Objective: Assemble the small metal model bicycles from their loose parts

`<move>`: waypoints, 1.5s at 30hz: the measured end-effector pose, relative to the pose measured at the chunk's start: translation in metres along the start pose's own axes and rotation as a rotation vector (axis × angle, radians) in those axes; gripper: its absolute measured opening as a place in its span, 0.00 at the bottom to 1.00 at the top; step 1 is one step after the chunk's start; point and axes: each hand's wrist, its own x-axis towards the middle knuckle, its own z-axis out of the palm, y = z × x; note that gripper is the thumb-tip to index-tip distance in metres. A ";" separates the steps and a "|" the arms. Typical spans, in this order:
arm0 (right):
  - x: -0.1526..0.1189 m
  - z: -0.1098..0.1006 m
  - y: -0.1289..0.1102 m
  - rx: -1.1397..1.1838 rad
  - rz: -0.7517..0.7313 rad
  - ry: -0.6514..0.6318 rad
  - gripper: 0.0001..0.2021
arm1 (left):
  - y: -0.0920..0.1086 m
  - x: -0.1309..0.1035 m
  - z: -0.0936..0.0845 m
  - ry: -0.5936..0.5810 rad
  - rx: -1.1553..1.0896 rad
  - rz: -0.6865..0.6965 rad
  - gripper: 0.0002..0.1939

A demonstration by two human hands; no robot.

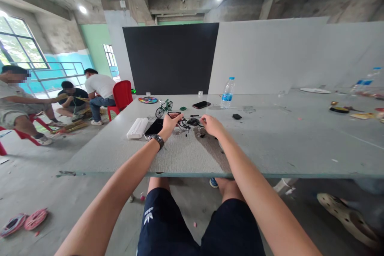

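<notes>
Over the grey table my left hand [172, 123], with a dark watch on its wrist, is closed on a thin black model bicycle part [182, 123], perhaps the frame. My right hand [211, 125] is closed in a pinch just to the right; whatever lies between its fingertips is too small to make out. Between both hands lie black bicycle parts [193, 121], with small loose pieces [199, 135] nearer me. A small green model bicycle [164, 108] stands upright beyond my left hand.
A white power bank [137, 128] and a dark phone [154, 127] lie left of my hands. Farther back are another phone [201, 105], a water bottle [227, 94] and a colourful disc [148, 100]. A small black object [237, 116] sits rightward. Several people sit at far left.
</notes>
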 end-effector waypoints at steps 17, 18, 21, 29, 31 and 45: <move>0.011 -0.008 0.025 -0.023 -0.207 0.006 0.14 | 0.002 -0.001 0.002 0.015 -0.003 -0.024 0.15; 0.008 -0.007 0.028 -0.010 -0.198 0.012 0.13 | 0.001 -0.001 0.001 0.012 0.001 -0.024 0.15; 0.000 -0.008 0.033 0.046 -0.200 0.042 0.11 | -0.002 0.002 0.001 0.005 0.029 -0.008 0.16; -0.006 -0.009 0.024 0.032 -0.099 -0.074 0.10 | -0.003 0.002 0.000 -0.008 0.020 -0.004 0.16; -0.007 -0.009 0.022 0.009 -0.093 -0.103 0.08 | -0.002 0.001 0.000 -0.008 0.011 -0.009 0.16; -0.010 -0.012 0.018 0.037 -0.094 -0.109 0.08 | -0.004 0.001 0.000 -0.015 0.024 0.004 0.17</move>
